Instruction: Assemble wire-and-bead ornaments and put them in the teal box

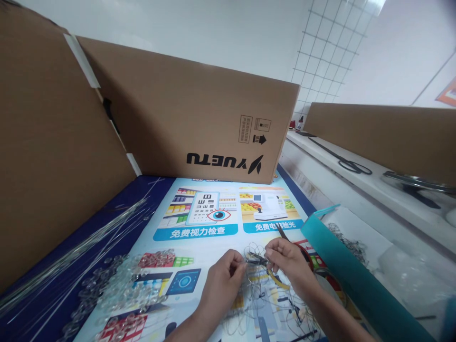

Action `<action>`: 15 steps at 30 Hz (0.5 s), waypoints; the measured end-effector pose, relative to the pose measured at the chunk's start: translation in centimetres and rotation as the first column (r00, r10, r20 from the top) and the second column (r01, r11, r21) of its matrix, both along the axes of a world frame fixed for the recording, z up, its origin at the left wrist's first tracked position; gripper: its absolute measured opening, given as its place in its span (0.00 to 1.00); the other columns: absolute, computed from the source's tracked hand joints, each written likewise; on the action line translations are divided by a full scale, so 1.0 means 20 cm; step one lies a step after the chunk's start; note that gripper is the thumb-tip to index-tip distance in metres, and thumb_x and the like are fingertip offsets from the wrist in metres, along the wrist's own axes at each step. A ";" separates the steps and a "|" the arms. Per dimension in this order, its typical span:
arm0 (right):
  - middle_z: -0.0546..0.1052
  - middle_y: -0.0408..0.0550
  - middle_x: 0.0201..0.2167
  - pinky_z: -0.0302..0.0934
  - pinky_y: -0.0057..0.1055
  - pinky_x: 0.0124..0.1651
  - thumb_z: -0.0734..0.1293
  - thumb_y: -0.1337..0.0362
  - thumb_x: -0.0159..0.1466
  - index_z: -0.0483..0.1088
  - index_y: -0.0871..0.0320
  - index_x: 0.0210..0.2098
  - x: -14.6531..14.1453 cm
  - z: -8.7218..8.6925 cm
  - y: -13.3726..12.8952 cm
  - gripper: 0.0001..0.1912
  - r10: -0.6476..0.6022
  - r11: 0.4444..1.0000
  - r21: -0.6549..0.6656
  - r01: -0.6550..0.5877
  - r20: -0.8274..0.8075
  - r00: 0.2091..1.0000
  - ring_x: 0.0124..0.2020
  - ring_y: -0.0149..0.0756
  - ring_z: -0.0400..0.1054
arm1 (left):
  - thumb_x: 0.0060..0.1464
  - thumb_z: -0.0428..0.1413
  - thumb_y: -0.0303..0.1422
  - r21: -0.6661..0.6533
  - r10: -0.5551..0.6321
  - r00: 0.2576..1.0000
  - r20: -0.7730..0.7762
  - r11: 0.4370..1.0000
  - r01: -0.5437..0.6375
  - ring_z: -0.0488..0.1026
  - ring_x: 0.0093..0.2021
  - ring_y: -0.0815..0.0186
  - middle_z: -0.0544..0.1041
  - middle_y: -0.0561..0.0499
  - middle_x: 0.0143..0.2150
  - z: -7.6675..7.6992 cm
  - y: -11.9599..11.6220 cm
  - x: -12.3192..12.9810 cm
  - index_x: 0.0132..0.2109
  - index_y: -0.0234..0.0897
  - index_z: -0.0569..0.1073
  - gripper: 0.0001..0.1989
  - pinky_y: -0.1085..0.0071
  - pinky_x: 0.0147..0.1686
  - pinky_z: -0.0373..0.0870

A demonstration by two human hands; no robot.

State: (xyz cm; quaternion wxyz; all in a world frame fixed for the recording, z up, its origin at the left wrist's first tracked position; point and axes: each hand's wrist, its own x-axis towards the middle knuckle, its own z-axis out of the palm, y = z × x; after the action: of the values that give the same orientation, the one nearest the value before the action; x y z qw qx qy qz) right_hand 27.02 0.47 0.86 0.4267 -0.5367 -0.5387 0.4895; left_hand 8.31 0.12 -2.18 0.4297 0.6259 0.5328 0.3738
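My left hand (227,277) is closed in a pinch at the lower centre, over the printed sheet. Facing it, my right hand (285,259) has its thumb and fingers pressed together. Thin wire loops (254,251) show between the two hands, but what each pinch holds is too small to make out. Pliers with a yellow handle (278,280) lie between and just below the hands, jaws toward the left. Dark-bladed scissors (282,232) with red handles lie behind my right hand, which partly hides them.
Clear beads or rings (128,285) are heaped at the left, beside long thin strands (89,247). Wire pieces (261,295) lie tangled in front. At the right is a teal-edged box (359,266). Cardboard panels (185,109) stand behind and left.
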 end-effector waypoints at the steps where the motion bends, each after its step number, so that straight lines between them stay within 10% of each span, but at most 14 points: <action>1: 0.69 0.41 0.21 0.55 0.24 0.23 0.67 0.56 0.58 0.68 0.60 0.31 0.00 0.00 0.00 0.12 0.006 1.000 -0.012 -0.006 -0.022 1.000 0.21 0.30 0.65 | 0.52 0.50 0.33 0.005 -0.006 1.000 -0.005 1.000 0.006 0.64 0.23 0.69 0.65 0.60 0.22 0.00 0.00 0.00 0.31 0.41 0.65 0.03 0.76 0.24 0.57; 15: 0.71 0.41 0.21 0.56 0.25 0.27 0.69 0.55 0.57 0.68 0.60 0.30 -0.03 0.01 -0.02 0.13 0.062 0.997 -0.030 -0.067 -0.155 0.986 0.24 0.29 0.65 | 0.55 0.49 0.29 0.293 -0.063 0.992 -0.111 0.952 0.093 0.69 0.37 0.64 0.69 0.49 0.43 0.02 -0.02 0.00 0.38 0.41 0.67 0.04 0.69 0.38 0.65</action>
State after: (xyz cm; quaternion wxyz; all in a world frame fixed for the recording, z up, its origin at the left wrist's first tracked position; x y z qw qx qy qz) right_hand 26.39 0.04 1.05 0.4415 -0.4870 -0.5124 0.5526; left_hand 8.27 -0.36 -1.78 0.3177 0.7220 0.4663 0.4004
